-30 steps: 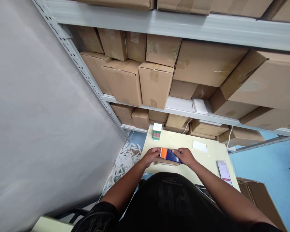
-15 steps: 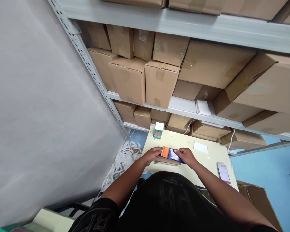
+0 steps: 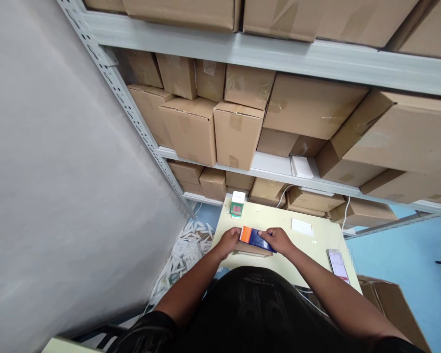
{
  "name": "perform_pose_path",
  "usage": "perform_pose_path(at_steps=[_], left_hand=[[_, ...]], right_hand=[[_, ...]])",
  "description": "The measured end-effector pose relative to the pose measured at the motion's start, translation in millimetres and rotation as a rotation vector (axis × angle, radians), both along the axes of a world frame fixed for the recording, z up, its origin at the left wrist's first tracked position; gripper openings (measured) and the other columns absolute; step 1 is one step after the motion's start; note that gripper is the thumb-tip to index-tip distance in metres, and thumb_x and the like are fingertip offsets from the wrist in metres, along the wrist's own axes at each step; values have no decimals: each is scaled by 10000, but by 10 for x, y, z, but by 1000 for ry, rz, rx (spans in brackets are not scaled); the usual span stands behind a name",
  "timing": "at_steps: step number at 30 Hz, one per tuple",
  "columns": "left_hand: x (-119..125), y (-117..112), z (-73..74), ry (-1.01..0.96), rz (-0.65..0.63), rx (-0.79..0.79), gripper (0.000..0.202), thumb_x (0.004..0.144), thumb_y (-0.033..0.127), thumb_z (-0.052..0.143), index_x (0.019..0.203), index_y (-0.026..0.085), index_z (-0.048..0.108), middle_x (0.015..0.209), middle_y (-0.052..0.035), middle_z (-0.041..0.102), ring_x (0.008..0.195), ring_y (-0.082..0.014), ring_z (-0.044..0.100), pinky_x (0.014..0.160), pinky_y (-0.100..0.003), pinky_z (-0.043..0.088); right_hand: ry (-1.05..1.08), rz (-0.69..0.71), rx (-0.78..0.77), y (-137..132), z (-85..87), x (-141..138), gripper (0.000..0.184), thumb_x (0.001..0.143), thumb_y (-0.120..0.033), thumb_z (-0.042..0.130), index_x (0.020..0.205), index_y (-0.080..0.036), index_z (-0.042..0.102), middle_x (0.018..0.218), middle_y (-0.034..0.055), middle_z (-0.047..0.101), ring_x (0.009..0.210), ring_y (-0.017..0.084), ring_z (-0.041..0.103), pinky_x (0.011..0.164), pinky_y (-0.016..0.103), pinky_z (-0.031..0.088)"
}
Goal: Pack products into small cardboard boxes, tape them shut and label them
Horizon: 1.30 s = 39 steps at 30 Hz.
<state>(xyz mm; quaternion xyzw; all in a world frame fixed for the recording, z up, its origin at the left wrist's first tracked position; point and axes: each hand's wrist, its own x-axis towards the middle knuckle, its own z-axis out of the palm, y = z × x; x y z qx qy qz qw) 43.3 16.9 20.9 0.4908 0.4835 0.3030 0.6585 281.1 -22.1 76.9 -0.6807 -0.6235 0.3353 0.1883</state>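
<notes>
A flat dark-blue packet with an orange end (image 3: 257,239) is held level in front of me, above the table. My left hand (image 3: 230,242) is closed on its orange end, at the left edge. On the blue end, my right hand (image 3: 278,239) grips with the thumb lying on top; its other fingers are hidden underneath. Just below the packet is a small brown cardboard box (image 3: 253,250), partly covered by it. Whether the packet touches that box I cannot tell.
On the pale table (image 3: 286,267) stand a green-and-white box (image 3: 237,205), a flat white piece (image 3: 302,226) and a phone (image 3: 338,267). Shelves of cardboard boxes (image 3: 238,132) rise behind. White scraps (image 3: 182,252) litter the floor at left; an open carton (image 3: 391,304) sits at right.
The packet has tipped slightly, and the pale glare on its blue part has mostly gone. Both hands keep their hold. The whole view has shifted a little.
</notes>
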Motion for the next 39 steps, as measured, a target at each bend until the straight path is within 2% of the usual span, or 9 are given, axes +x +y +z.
perform_pose_path(at_steps=[6, 10, 16, 24, 30, 33, 35, 37, 39], left_hand=[[-266, 86, -27, 107, 34, 39, 237, 808, 412, 585, 847, 185, 640, 699, 11, 614, 638, -142, 550, 649, -265, 434], [-419, 8, -191, 248, 45, 16, 190, 812, 333, 558, 863, 181, 660, 709, -1, 642, 634, -148, 573, 623, -261, 448], [-324, -19, -535, 337, 79, 36, 195, 859, 301, 511, 902, 178, 655, 719, -5, 635, 654, -154, 595, 638, -263, 473], [-366, 65, -661, 457, 120, 125, 225, 927, 269, 438, 953, 193, 649, 852, -34, 680, 805, -183, 651, 760, -296, 499], [-83, -14, -807, 549, 15, 184, 230, 953, 254, 454, 908, 183, 668, 922, -79, 706, 945, -233, 672, 902, -377, 508], [-96, 35, -791, 580, -9, 218, 288, 930, 266, 517, 1147, 135, 652, 1157, -153, 676, 1127, -273, 647, 1005, -424, 491], [-200, 72, -715, 609, -56, 306, 515, 875, 241, 578, 1371, 104, 541, 1369, -200, 583, 1308, -304, 555, 1114, -460, 428], [-312, 89, -602, 608, -206, 497, 735, 821, 212, 610, 1520, 121, 401, 1543, -191, 451, 1453, -304, 414, 1206, -463, 338], [-360, 77, -486, 584, -424, 715, 904, 785, 250, 654, 1599, 155, 275, 1657, -156, 299, 1536, -297, 274, 1250, -451, 273]], right_hand=[[-91, 40, -43, 0, 210, 76, 630, 865, -725, 527, 479, -228, 489, 462, -13, 456, 498, 146, 447, 520, 291, 265], [-194, 72, -105, -15, 283, 114, 632, 872, -748, 509, 526, -225, 591, 518, 23, 569, 550, 170, 524, 538, 290, 302], [-387, 150, -163, 13, 360, -36, 636, 941, -722, 430, 724, -214, 745, 723, 83, 726, 749, 219, 659, 601, 285, 347], [-463, 137, -223, 116, 354, -155, 727, 930, -792, 361, 830, -210, 785, 846, 113, 763, 852, 243, 687, 648, 289, 372], [-478, 130, -230, 126, 314, -177, 745, 921, -806, 351, 802, -209, 780, 827, 123, 758, 838, 253, 688, 633, 299, 365], [-477, 111, -235, 131, 316, -180, 736, 929, -793, 355, 798, -207, 780, 828, 124, 758, 846, 253, 688, 646, 299, 374], [-466, 99, -240, 137, 325, -180, 735, 926, -794, 360, 793, -205, 780, 843, 125, 761, 863, 255, 689, 644, 297, 374], [-454, 90, -248, 145, 333, -180, 737, 918, -802, 366, 783, -205, 778, 860, 125, 764, 877, 257, 688, 633, 295, 370], [-445, 88, -255, 155, 338, -178, 742, 913, -808, 367, 773, -204, 775, 857, 125, 763, 874, 257, 689, 620, 294, 367]])
